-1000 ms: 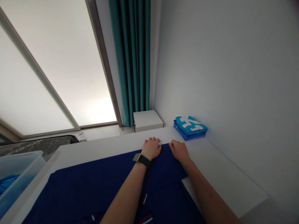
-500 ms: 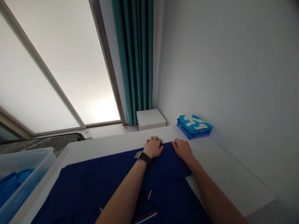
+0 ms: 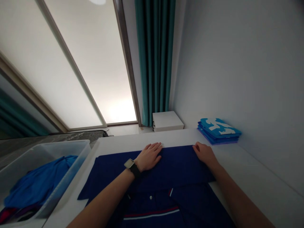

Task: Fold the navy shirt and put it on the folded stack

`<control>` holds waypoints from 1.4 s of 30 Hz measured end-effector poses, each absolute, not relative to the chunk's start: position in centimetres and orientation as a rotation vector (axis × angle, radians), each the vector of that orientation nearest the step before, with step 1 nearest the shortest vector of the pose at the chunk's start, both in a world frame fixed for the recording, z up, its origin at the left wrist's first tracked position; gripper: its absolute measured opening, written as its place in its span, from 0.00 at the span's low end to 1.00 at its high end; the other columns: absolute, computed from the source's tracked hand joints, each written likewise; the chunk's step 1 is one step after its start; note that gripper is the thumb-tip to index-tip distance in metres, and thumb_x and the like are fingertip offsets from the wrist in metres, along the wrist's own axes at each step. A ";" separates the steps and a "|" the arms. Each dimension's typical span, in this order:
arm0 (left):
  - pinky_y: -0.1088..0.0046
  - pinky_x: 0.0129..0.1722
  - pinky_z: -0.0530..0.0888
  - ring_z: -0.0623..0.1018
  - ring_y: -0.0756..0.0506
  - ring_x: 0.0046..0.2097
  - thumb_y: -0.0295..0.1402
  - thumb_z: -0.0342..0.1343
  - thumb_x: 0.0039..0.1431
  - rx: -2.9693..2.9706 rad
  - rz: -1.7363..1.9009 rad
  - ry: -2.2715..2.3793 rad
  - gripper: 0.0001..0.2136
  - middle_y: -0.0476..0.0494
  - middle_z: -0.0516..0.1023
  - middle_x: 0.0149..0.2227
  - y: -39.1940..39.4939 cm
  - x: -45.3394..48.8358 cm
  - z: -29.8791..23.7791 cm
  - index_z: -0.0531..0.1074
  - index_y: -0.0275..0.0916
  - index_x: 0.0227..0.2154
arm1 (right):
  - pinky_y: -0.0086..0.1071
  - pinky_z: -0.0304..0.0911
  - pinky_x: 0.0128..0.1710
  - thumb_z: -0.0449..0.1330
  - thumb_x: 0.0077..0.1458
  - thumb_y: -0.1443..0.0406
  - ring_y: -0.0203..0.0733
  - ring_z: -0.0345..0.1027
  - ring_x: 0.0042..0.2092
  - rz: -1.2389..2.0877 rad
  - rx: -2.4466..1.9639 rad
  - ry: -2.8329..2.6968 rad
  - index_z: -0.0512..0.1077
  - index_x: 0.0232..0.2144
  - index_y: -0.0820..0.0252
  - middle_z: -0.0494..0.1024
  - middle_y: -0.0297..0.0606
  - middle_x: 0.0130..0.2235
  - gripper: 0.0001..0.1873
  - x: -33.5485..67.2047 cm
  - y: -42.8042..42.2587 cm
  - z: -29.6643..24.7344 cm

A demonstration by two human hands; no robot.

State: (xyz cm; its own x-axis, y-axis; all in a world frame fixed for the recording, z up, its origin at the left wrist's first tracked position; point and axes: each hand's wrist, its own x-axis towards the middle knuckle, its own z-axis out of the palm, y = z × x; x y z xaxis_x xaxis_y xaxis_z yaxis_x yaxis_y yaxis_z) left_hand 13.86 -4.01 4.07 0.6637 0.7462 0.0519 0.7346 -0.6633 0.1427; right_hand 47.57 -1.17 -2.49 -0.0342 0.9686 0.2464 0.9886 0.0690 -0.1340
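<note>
One navy polo shirt [image 3: 178, 164] on white table [image 3: 123, 144]; left hand [image 3: 149, 156] flat, fingers extended atop it; right hand [image 3: 205, 153] curled, seemingly pinching far corner. Uneven right-hand pull could skew fold.

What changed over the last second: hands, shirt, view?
The left hand moved left along the navy-blue fabric shirt, away from the right hand, and now lies flat on it. The view swung left, showing more of the translucent plastic bin. No hold visibly taken or released. Unchanged: right hand at the shirt's far right corner; folded blue-and-white fabric stack on the flat white table.
</note>
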 end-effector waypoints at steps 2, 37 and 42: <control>0.58 0.64 0.55 0.57 0.43 0.67 0.42 0.40 0.67 2.764 0.141 1.235 0.24 0.43 0.54 0.68 -4.8 12.1 3.9 0.54 0.42 0.64 | 0.33 0.50 0.31 0.48 0.60 0.59 0.42 0.68 0.30 -0.073 -1.942 -2.053 0.64 0.25 0.56 0.73 0.36 0.25 0.13 47.8 -1.0 -2.8; 0.55 0.67 0.48 0.51 0.43 0.69 0.44 0.37 0.69 2.732 0.253 1.459 0.26 0.41 0.52 0.68 -8.4 6.5 1.7 0.54 0.40 0.65 | 0.47 0.41 0.65 0.42 0.65 0.51 0.49 0.45 0.67 0.062 -1.543 -2.558 0.55 0.65 0.57 0.54 0.43 0.67 0.31 31.2 -8.0 0.0; 0.49 0.65 0.50 0.52 0.39 0.68 0.47 0.36 0.68 2.611 0.177 1.684 0.27 0.40 0.51 0.68 -11.1 2.9 1.7 0.54 0.42 0.65 | 0.48 0.39 0.66 0.40 0.65 0.50 0.48 0.41 0.68 0.080 -1.556 -2.587 0.52 0.66 0.60 0.49 0.43 0.68 0.33 31.6 -7.9 -0.1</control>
